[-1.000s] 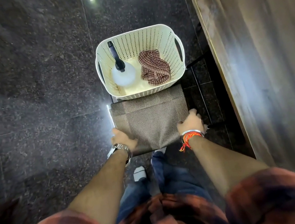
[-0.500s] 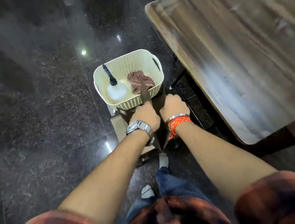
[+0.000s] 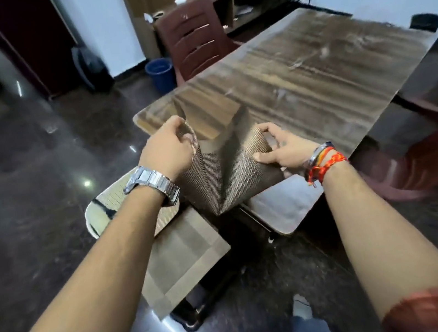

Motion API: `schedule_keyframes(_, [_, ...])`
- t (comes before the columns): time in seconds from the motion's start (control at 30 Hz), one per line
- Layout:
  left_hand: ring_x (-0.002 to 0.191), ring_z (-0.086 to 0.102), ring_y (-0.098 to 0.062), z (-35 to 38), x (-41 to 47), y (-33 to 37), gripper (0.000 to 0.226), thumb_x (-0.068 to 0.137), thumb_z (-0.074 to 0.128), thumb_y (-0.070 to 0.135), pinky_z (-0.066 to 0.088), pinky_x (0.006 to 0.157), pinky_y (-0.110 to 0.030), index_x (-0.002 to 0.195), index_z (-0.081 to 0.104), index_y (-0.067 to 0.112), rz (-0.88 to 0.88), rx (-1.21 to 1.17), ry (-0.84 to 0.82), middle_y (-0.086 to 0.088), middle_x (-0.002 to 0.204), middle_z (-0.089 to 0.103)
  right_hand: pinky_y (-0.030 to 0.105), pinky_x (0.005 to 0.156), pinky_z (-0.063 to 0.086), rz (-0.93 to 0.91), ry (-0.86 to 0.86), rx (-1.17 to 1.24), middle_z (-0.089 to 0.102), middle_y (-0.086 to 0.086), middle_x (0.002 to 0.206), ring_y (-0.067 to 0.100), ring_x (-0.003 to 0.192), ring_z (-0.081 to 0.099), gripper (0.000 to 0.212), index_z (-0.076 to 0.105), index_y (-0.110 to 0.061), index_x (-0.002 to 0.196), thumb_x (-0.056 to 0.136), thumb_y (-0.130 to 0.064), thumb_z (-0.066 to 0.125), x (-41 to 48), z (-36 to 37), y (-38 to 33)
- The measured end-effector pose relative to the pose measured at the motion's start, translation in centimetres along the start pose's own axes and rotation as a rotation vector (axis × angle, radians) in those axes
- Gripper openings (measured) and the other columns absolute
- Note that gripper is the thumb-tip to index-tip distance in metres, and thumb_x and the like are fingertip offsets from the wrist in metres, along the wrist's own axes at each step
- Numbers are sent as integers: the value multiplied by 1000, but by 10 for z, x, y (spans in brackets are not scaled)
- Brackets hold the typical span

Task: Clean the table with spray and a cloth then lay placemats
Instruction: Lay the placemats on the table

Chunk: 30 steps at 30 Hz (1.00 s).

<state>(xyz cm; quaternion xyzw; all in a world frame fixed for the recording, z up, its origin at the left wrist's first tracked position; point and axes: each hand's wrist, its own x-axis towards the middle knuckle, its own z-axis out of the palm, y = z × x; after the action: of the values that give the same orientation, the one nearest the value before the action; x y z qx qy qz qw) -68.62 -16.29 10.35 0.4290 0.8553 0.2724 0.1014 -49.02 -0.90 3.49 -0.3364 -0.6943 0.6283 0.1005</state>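
Lifted off the stack a moment ago, woven placemat (image 3: 225,173) now pinched in both hands (image 3: 168,148) (image 3: 281,146) above counter (image 3: 312,74), ready to lay.

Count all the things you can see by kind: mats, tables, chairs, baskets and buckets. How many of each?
Placemats: 2, one held in both hands, one lying on a low stand
Tables: 1
Chairs: 2, one behind the table, one at right
Baskets: 1
Buckets: 1, blue
Total: 7
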Motion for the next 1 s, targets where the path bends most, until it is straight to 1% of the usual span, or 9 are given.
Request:
schedule_keyframes(0.07, [105, 62, -33, 13, 19, 18, 18, 95, 54, 22, 48, 89, -35, 112, 61, 20, 5, -20, -13, -5, 106, 69, 58, 95, 45, -147, 94, 48, 59, 1, 103, 23, 101, 54, 47, 38, -24, 119, 88, 1, 61, 3, -21, 15])
schedule_keyframes(0.13, [106, 63, -30, 29, 38, 38, 16, 95, 54, 22, 49, 94, -38, 109, 62, 20, 17, -42, -10, -1, 105, 68, 50, 108, 37, -247, 202, 58, 57, -2, 107, 14, 104, 53, 45, 37, -14, 120, 87, 9, 58, 5, -43, 28])
schedule_keyframes(0.27, [110, 63, -25, 59, 71, 81, 14, 97, 54, 25, 46, 98, -33, 109, 61, 25, 21, -99, 67, 2, 114, 68, 40, 107, 38, -363, 350, 87, 58, -5, 113, 6, 108, 55, 41, 44, -26, 114, 82, -4, 59, 3, -101, 39])
schedule_keyframes(0.43, [106, 60, -17, 89, 102, 128, 17, 100, 54, 23, 41, 93, -27, 116, 60, 20, 46, -221, 143, 3, 111, 65, 56, 106, 39, -281, 388, 191, 55, -8, 123, 18, 119, 53, 45, 38, -35, 119, 87, -12, 58, 9, -182, 61])
schedule_keyframes(0.63, [100, 61, -20, 127, 141, 173, 21, 100, 53, 31, 39, 82, -22, 117, 60, 20, -14, -306, 372, 2, 108, 67, 52, 106, 40, -213, 451, 237, 56, -1, 129, 20, 120, 55, 48, 28, -33, 128, 94, -14, 56, 20, -246, 75])
schedule_keyframes(0.77, [94, 63, -23, 157, 178, 200, 25, 99, 52, 34, 44, 78, -29, 118, 60, 21, 5, -218, 491, 0, 106, 70, 39, 111, 35, -268, 609, 191, 53, 4, 134, 15, 123, 52, 50, 30, -14, 135, 93, -8, 56, 46, -262, 90])
schedule_keyframes(0.9, [119, 55, -38, 227, 227, 200, 52, 95, 51, 41, 43, 95, -48, 142, 44, 19, -1, 105, 311, -13, 137, 55, 18, 88, 39, -11, 868, 85, 57, 14, 127, 28, 111, 58, 50, 37, -3, 134, 91, -9, 61, 74, -274, 120])
schedule_keyframes(0.93, [127, 48, -38, 250, 232, 197, 63, 95, 51, 46, 38, 102, -50, 149, 37, 19, -12, 206, 210, -13, 148, 45, 22, 85, 39, 119, 901, 21, 56, 17, 128, 32, 110, 58, 54, 35, -5, 137, 91, -14, 61, 80, -274, 131])
schedule_keyframes(1.0, [141, 31, -37, 297, 232, 192, 76, 93, 48, 59, 27, 112, -53, 157, 25, 25, -57, 277, -19, -10, 162, 25, 34, 99, 38, 294, 900, -182, 45, 22, 139, 39, 122, 49, 66, 27, -6, 145, 90, -24, 60, 92, -275, 155])
